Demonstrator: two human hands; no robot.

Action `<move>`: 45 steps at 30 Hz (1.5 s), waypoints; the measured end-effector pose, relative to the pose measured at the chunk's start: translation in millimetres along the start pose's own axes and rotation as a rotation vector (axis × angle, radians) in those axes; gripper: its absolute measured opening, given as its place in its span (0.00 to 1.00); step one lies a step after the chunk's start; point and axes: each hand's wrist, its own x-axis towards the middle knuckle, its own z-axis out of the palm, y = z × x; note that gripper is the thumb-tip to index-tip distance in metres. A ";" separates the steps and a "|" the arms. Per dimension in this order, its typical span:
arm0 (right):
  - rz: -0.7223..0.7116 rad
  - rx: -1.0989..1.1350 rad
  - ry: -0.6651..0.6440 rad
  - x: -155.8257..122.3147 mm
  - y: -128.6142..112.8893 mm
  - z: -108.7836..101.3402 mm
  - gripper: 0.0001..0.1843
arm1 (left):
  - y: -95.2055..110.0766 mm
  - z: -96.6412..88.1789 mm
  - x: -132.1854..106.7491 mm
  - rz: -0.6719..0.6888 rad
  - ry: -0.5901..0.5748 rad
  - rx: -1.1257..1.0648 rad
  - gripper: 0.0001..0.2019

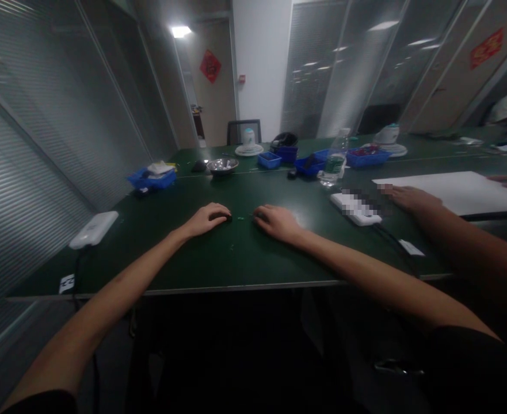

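Bowl holds pale items beyond left hand, pinching dark piece, and right hand, grip unclear.

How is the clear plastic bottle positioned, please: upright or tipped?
Upright: the clear plastic bottle stands on the dark green table, neck uppermost.

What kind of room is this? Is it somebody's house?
It looks more like an office or meeting room than a house, though I can't be certain. There's a big dark green table, glass walls with blinds, and a dark chair at the far side.
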 end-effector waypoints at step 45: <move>-0.019 -0.004 -0.060 -2.4 -2.8 -6.9 0.19 | -101.9 -120.2 -89.3 -0.927 0.466 0.409 0.07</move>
